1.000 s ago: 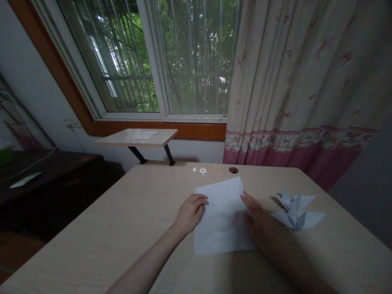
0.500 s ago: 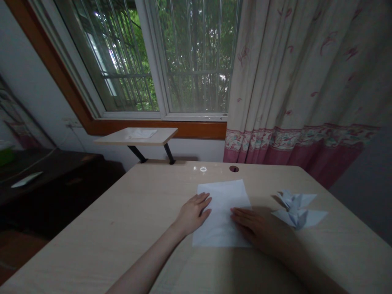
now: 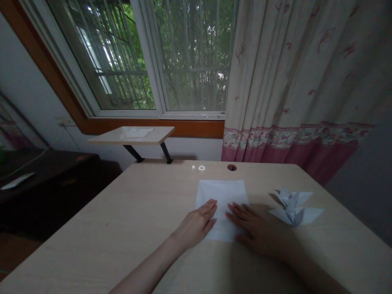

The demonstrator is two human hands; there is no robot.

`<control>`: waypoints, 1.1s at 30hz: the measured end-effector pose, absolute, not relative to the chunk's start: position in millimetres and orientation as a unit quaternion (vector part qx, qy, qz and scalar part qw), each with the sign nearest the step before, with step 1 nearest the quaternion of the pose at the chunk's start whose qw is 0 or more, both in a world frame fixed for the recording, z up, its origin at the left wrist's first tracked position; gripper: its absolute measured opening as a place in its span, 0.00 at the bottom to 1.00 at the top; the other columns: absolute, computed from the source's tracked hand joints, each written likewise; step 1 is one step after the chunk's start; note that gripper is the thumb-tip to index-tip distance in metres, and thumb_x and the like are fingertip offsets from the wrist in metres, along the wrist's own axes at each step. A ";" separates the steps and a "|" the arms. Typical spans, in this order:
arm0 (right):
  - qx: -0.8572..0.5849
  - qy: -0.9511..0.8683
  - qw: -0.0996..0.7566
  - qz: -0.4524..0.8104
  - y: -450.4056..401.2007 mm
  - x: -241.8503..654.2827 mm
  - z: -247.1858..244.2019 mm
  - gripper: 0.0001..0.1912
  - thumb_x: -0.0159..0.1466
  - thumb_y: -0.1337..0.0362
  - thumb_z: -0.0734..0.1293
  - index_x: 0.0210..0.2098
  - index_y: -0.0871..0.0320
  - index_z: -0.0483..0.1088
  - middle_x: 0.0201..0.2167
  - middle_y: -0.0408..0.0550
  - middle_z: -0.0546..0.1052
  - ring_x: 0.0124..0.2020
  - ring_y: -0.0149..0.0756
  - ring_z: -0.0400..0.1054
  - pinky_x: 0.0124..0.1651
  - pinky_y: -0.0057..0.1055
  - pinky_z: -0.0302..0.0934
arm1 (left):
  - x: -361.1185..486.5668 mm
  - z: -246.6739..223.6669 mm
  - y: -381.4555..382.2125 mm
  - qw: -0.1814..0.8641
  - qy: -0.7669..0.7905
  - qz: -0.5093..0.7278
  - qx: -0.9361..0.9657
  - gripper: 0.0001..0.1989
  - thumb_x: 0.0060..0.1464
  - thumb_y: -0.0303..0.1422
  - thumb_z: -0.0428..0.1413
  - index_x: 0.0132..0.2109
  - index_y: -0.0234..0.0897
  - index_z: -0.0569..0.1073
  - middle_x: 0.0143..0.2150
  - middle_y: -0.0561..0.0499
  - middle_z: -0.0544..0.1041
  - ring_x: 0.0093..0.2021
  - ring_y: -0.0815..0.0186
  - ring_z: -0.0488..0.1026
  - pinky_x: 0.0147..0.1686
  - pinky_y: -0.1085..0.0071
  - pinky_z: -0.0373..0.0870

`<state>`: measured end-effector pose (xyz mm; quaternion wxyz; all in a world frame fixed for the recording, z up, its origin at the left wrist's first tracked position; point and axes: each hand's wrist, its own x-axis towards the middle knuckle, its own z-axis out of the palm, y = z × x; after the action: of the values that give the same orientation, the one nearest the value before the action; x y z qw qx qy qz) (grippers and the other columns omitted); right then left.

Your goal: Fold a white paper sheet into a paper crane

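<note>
A white sheet of paper (image 3: pixel 222 192) lies flat on the light wooden desk (image 3: pixel 137 204). My left hand (image 3: pixel 197 224) rests palm down over its left edge, the fingers stretched onto the sheet. On the right side of the paper, my right hand (image 3: pixel 252 226) lies flat with its fingers spread. Neither hand grips anything. Two folded paper shapes with pointed wings, one farther back (image 3: pixel 301 198) and one nearer (image 3: pixel 310 215), stand close together to the right of my right hand.
A small raised shelf (image 3: pixel 165 132) on black legs holds a piece of white paper (image 3: pixel 137 132) at the back left. Behind the desk are a barred window and a curtain (image 3: pixel 275 81). A dark table (image 3: pixel 76 161) stands at the left.
My left hand has shifted slightly right and nearer. The fingers of my right hand have spread apart and moved slightly left. The sheet now lies straighter, its near edge a little farther away.
</note>
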<state>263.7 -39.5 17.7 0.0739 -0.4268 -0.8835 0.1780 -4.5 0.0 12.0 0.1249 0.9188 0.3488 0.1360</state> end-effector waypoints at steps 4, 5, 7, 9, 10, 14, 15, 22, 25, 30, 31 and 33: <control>-0.430 -0.885 0.064 0.166 -38.9 265.0 18.4 0.35 0.66 0.49 0.60 0.68 0.48 0.44 0.69 0.49 0.45 0.68 0.46 0.42 0.68 0.49 0.40 | -2.9 22.2 -5.0 0.164 0.313 0.117 0.928 0.34 0.59 0.49 0.53 0.66 0.36 0.58 0.68 0.41 0.55 0.67 0.57 0.53 0.64 0.58 0.57; -0.428 -0.886 0.062 0.166 -38.5 265.2 18.0 0.36 0.66 0.48 0.61 0.68 0.50 0.43 0.69 0.50 0.45 0.68 0.46 0.42 0.68 0.49 0.40 | -3.0 23.9 -5.0 0.167 0.307 0.113 0.930 0.39 0.55 0.52 0.56 0.66 0.35 0.58 0.68 0.40 0.55 0.67 0.54 0.53 0.63 0.56 0.57; -0.428 -0.887 0.061 0.163 -37.8 265.9 15.0 0.40 0.64 0.46 0.62 0.68 0.51 0.42 0.69 0.52 0.45 0.68 0.47 0.42 0.68 0.50 0.40 | -3.4 25.5 -4.5 0.168 0.299 0.114 0.932 0.45 0.48 0.55 0.60 0.65 0.33 0.59 0.67 0.37 0.55 0.66 0.52 0.55 0.62 0.56 0.58; -0.431 -0.887 0.067 0.155 -37.2 267.0 10.0 0.44 0.62 0.44 0.64 0.68 0.52 0.40 0.69 0.52 0.44 0.69 0.48 0.41 0.68 0.50 0.40 | -4.2 24.7 -3.8 0.162 0.288 0.128 0.935 0.44 0.48 0.54 0.61 0.64 0.32 0.61 0.66 0.37 0.58 0.65 0.53 0.57 0.62 0.58 0.59; -0.429 -0.888 0.072 0.151 -37.0 267.6 7.4 0.46 0.61 0.44 0.64 0.69 0.52 0.39 0.69 0.52 0.43 0.69 0.48 0.41 0.68 0.50 0.40 | -4.7 23.4 -3.5 0.156 0.280 0.137 0.937 0.40 0.50 0.52 0.61 0.63 0.32 0.63 0.65 0.38 0.61 0.65 0.54 0.60 0.61 0.59 0.60; -0.420 -0.892 0.084 0.147 -37.0 268.3 3.4 0.47 0.60 0.42 0.64 0.69 0.53 0.39 0.69 0.53 0.43 0.69 0.49 0.41 0.69 0.49 0.39 | -6.9 15.9 -2.9 0.131 0.252 0.170 0.944 0.22 0.58 0.45 0.57 0.54 0.36 0.73 0.59 0.44 0.71 0.57 0.59 0.71 0.56 0.64 0.68; -0.421 -0.891 0.082 0.148 -37.2 267.7 4.3 0.46 0.61 0.42 0.64 0.69 0.52 0.40 0.69 0.53 0.43 0.69 0.49 0.41 0.68 0.49 0.39 | -7.2 14.4 -2.9 0.125 0.244 0.179 0.945 0.19 0.59 0.44 0.55 0.52 0.37 0.75 0.57 0.45 0.73 0.55 0.60 0.73 0.54 0.65 0.69; -0.408 -0.894 0.080 0.168 -40.4 262.0 20.7 0.30 0.65 0.50 0.62 0.65 0.44 0.54 0.68 0.45 0.53 0.69 0.48 0.39 0.68 0.56 0.35 | -4.8 14.4 -3.1 0.073 0.192 0.247 0.947 0.14 0.66 0.36 0.48 0.48 0.37 0.75 0.44 0.50 0.81 0.42 0.66 0.79 0.44 0.72 0.74; -0.396 -0.897 0.088 0.174 -41.0 263.7 28.1 0.26 0.66 0.57 0.61 0.63 0.43 0.57 0.66 0.43 0.58 0.68 0.46 0.43 0.68 0.55 0.36 | -3.7 14.7 -2.9 0.040 0.188 0.261 0.946 0.14 0.67 0.33 0.46 0.43 0.36 0.76 0.39 0.50 0.82 0.37 0.66 0.80 0.39 0.73 0.75; -0.388 -0.899 0.117 0.168 -42.2 265.1 34.2 0.22 0.67 0.61 0.60 0.61 0.47 0.63 0.61 0.45 0.67 0.64 0.42 0.56 0.67 0.51 0.43 | -5.3 11.5 -1.6 0.013 0.223 0.266 0.938 0.14 0.66 0.32 0.45 0.39 0.36 0.74 0.30 0.49 0.80 0.30 0.68 0.78 0.33 0.75 0.73; -0.393 -0.896 0.129 0.160 -42.9 264.6 34.1 0.21 0.67 0.61 0.59 0.60 0.48 0.65 0.59 0.46 0.68 0.63 0.41 0.58 0.67 0.50 0.45 | -5.8 11.0 -1.2 0.010 0.236 0.270 0.933 0.14 0.66 0.32 0.45 0.38 0.36 0.74 0.29 0.49 0.79 0.29 0.68 0.78 0.32 0.76 0.72; -0.401 -0.892 0.152 0.144 -44.5 263.5 33.1 0.20 0.67 0.62 0.59 0.58 0.50 0.67 0.57 0.46 0.71 0.60 0.41 0.62 0.66 0.48 0.49 | -6.9 10.7 -0.2 0.007 0.271 0.270 0.924 0.14 0.65 0.33 0.45 0.36 0.36 0.73 0.27 0.50 0.78 0.27 0.68 0.77 0.30 0.76 0.71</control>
<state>263.5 -44.5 33.1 0.1516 -0.4011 -0.8919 0.1440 -6.9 -0.2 10.7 0.0066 0.9239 0.2706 0.2703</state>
